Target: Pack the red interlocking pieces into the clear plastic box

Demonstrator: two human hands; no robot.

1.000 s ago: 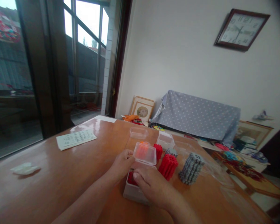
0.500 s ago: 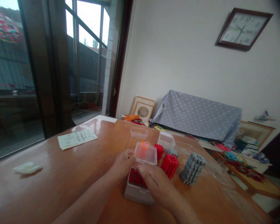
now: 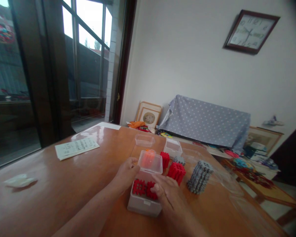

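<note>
Nearest, the right hand (image 3: 166,194) lies on the near right corner of the clear box (image 3: 144,205), its grip loose, fingertips pressing the red pieces (image 3: 144,187) inside; it clasps nothing. The left hand (image 3: 125,172) rests against the box's far left side, thumb and fingers pinching the raised lid (image 3: 150,162) at its hinge edge. The box stands on the desk (image 3: 64,184), near the middle, well clear of every edge.

Compared with a second ago, the right hand has slid off to the right, so more of the red pieces now show; the lid stays up.

Just past the box lie a red stack (image 3: 177,171), a small red block (image 3: 165,159) and a grey stack (image 3: 199,176), the last tilted. Farther on stand two empty clear boxes (image 3: 172,148). To the left lies a paper (image 3: 76,147) with print too small to read, and a crumpled tissue (image 3: 18,181); that broad left side of the desk is open room. A clock (image 3: 250,31) hangs on the wall, its numerals blurred.
</note>
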